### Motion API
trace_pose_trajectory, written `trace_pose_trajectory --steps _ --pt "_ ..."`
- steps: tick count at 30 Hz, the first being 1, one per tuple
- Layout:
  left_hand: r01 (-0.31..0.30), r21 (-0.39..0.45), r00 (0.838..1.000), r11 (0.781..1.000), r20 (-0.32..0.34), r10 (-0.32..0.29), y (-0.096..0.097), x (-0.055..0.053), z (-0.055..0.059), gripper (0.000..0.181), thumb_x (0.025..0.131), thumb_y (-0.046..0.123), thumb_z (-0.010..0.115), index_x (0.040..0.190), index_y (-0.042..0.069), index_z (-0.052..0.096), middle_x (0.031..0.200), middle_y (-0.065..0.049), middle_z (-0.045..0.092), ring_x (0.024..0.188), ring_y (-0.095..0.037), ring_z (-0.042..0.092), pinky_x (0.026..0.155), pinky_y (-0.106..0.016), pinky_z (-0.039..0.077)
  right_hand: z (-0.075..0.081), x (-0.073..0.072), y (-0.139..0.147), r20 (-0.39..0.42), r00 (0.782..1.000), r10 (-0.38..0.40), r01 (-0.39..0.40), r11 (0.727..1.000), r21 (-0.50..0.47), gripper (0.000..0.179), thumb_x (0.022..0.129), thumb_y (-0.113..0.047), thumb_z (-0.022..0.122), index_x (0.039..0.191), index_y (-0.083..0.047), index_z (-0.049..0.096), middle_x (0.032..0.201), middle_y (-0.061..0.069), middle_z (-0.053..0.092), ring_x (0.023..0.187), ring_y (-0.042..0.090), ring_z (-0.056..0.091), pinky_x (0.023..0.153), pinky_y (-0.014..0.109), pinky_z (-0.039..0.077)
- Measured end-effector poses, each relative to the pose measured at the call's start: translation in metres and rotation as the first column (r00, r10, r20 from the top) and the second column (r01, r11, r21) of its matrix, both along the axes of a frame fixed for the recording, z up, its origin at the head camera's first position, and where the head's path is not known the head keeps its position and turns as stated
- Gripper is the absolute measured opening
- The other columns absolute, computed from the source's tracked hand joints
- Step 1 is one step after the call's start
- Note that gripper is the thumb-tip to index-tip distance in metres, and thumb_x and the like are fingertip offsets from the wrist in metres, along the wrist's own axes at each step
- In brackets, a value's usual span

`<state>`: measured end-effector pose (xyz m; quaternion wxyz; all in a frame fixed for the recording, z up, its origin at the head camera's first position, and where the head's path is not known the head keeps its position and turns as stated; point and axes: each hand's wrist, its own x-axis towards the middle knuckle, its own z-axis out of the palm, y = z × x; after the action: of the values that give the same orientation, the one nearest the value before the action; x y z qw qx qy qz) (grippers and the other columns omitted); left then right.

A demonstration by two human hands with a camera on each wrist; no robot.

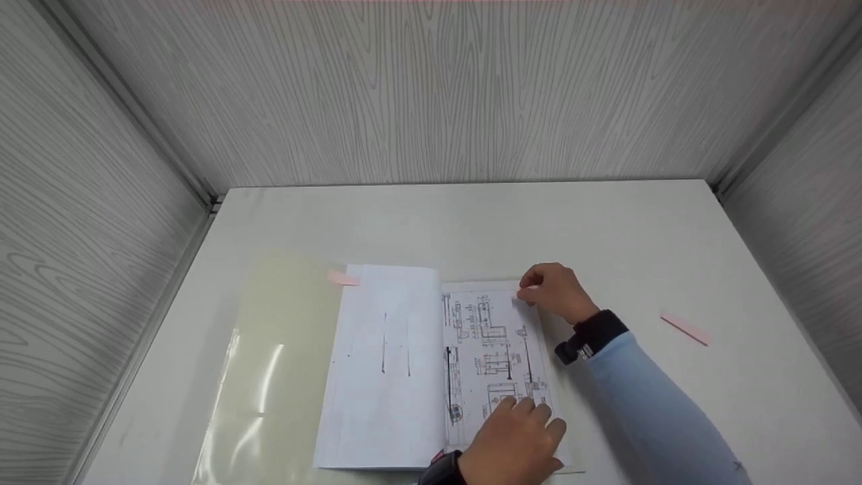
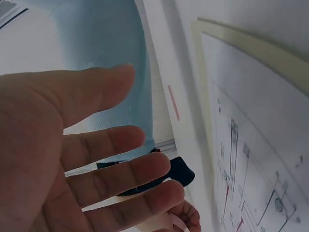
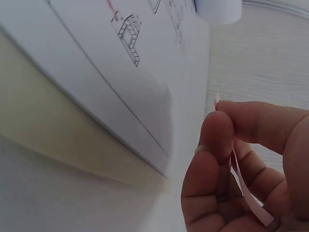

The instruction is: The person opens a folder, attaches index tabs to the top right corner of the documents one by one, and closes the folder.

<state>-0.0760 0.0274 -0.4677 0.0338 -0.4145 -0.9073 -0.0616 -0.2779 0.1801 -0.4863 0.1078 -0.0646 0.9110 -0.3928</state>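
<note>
An open booklet lies on the table, its right page (image 1: 495,367) covered in technical drawings and its left page (image 1: 390,417) mostly blank with two thin lines. At that right page's upper outer corner, my right hand (image 1: 557,293) pinches a pink sticky strip (image 3: 255,205) between thumb and fingertip; the strip's tail curls down along the palm in the right wrist view. Low over the same page is my left hand (image 1: 515,438), fingers spread and loosely extended in the left wrist view (image 2: 111,179), holding nothing. Whether it touches the paper I cannot tell.
A pale yellow, glossy cover (image 1: 283,364) lies folded out to the left. One pink tab (image 1: 344,278) sticks out from the left page's upper edge. Farther right on the table (image 1: 471,229) is a small pink sticky pad (image 1: 685,329). Grey wood-grain panels (image 1: 431,94) enclose the table.
</note>
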Motion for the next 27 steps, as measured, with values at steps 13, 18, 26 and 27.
trace_pose_trajectory --steps 13,18,26,27 --pt "-0.033 -0.231 0.957 0.972 0.273 0.097 0.01 -0.001 -0.014 0.048 0.077 0.05 0.075 0.117 0.026 0.063 0.106 0.004 0.058 0.091 -0.015 0.05 0.077 -0.033 0.048 -0.015 -0.014 -0.01 0.048 0.998 -0.036 0.03 0.993 0.114 0.01 0.084 -0.015 0.067 0.092 -0.009 0.068 0.092 0.009 0.061 0.081 0.025 0.056 0.066 0.032 0.045" --pt "-0.029 -0.237 0.951 0.971 0.294 0.1 0.011 -0.002 -0.016 0.047 0.078 0.05 0.074 0.117 0.025 0.063 0.104 0.003 0.059 0.09 -0.015 0.052 0.077 -0.034 0.049 -0.015 -0.015 -0.012 0.071 0.996 -0.051 0.043 0.993 0.114 0.011 0.084 -0.016 0.068 0.093 -0.009 0.068 0.091 0.009 0.062 0.08 0.025 0.056 0.067 0.032 0.045" --pt "-0.028 -0.229 0.947 0.973 0.306 0.1 0.011 -0.003 -0.016 0.045 0.079 0.048 0.073 0.116 0.024 0.064 0.1 0.003 0.059 0.089 -0.015 0.052 0.079 -0.035 0.049 -0.015 -0.016 -0.012 0.086 0.995 -0.052 0.042 0.992 0.12 0.011 0.085 -0.017 0.068 0.093 -0.009 0.068 0.091 0.009 0.062 0.081 0.025 0.056 0.067 0.033 0.045" --pt "-0.028 -0.23 0.946 0.973 0.309 0.1 0.011 -0.003 -0.015 0.045 0.079 0.048 0.073 0.116 0.024 0.063 0.101 0.003 0.059 0.089 -0.015 0.052 0.08 -0.035 0.049 -0.015 -0.016 -0.012 0.084 0.995 -0.051 0.041 0.992 0.12 0.011 0.085 -0.017 0.068 0.093 -0.009 0.068 0.091 0.009 0.062 0.08 0.025 0.056 0.067 0.033 0.046"
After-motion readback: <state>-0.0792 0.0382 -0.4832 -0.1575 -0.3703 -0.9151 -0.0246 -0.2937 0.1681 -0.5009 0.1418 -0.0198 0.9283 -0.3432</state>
